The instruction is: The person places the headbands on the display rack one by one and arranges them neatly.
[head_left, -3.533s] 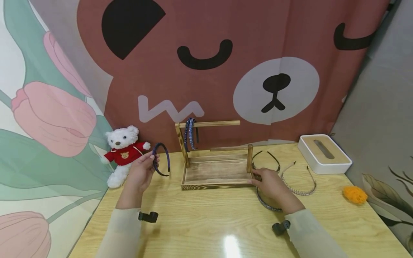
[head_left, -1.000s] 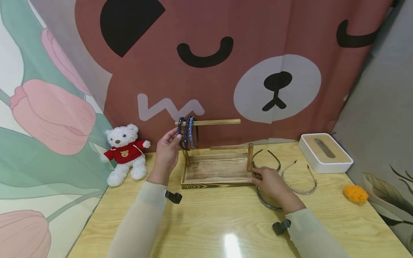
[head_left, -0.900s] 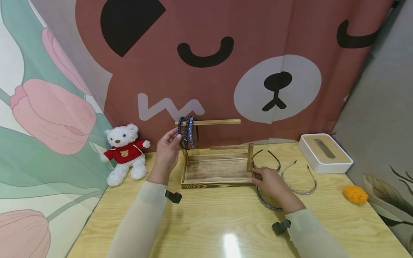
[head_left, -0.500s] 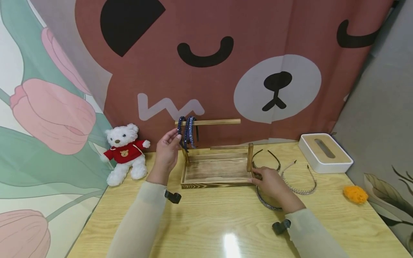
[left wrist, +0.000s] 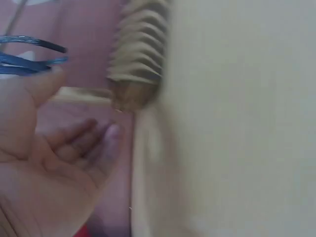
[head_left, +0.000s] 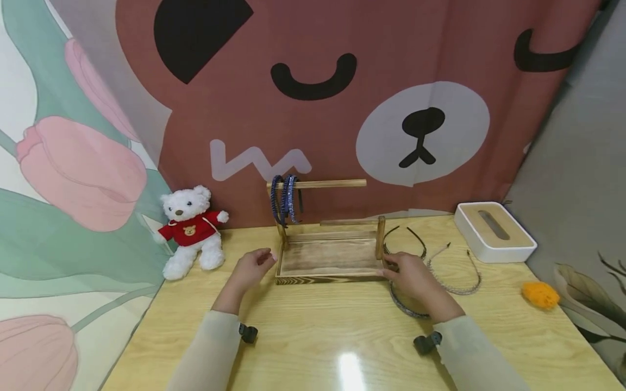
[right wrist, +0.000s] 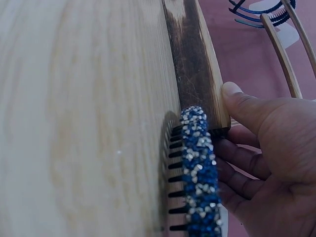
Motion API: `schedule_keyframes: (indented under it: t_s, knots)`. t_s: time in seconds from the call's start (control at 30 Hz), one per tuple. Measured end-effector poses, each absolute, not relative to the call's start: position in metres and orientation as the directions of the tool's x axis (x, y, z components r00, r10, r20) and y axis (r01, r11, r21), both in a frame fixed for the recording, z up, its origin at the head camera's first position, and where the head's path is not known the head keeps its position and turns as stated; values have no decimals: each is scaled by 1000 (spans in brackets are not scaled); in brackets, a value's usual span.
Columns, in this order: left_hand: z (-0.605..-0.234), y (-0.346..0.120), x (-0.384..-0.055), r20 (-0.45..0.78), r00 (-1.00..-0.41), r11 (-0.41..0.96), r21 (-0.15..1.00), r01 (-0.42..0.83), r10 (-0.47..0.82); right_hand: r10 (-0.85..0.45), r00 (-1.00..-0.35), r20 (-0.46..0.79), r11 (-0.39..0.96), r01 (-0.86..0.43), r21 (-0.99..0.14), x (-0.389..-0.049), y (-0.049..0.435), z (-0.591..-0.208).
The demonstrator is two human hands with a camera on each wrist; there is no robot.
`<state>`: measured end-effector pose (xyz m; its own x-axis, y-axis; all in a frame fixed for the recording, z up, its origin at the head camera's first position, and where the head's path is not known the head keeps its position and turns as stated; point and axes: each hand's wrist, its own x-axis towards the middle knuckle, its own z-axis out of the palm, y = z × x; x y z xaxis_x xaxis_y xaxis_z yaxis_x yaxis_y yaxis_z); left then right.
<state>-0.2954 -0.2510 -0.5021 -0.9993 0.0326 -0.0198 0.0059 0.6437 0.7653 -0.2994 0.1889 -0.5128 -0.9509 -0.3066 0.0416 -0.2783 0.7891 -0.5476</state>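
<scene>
A wooden display rack (head_left: 332, 280) with a tray base stands mid-table. Three dark blue headbands (head_left: 276, 201) hang side by side at the left end of its upper bar (head_left: 337, 183). My left hand (head_left: 251, 266) is beside the rack's left front corner, holding nothing; its fingers are loosely bent in the left wrist view. With the right hand (head_left: 412, 276) I hold the rack's right front corner, the thumb on its wooden edge (right wrist: 195, 59). Close by that hand lies a toothed headband (right wrist: 200, 173) covered in blue and silver beads, partly hidden under the hand in the head view.
Right of the rack lie a dark headband (head_left: 419, 239) and a pale beaded headband (head_left: 459, 292). A white box with a slotted wooden lid (head_left: 494, 233) and an orange fluffy ball (head_left: 540, 295) are further right. A white teddy bear (head_left: 191, 233) in red sits at left.
The left hand brought a dark blue headband onto the bar's left end, let it go, and has dropped down beside the tray. The right hand has stayed at the rack's corner.
</scene>
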Motion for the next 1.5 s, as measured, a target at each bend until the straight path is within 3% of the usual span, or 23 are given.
schedule_keyframes:
  t_s: [0.27,0.67,1.2,1.5]
  knots:
    - [-525,-247,-286,6,-993,698,711,85,115,-304,-952,44,789,-277,-548,-298,188,-511]
    - [-527,-245,-282,102,-990,739,659,140,97,-313,-946,81,786,-306,-537,-300,187,-505]
    - [-527,-248,-283,63,-994,765,634,111,92,-322,-943,82,793,-316,-521,-302,185,-509]
    - [-531,-242,-282,73,-991,750,648,133,112,-328,-937,117,785,-339,-519,-288,216,-509]
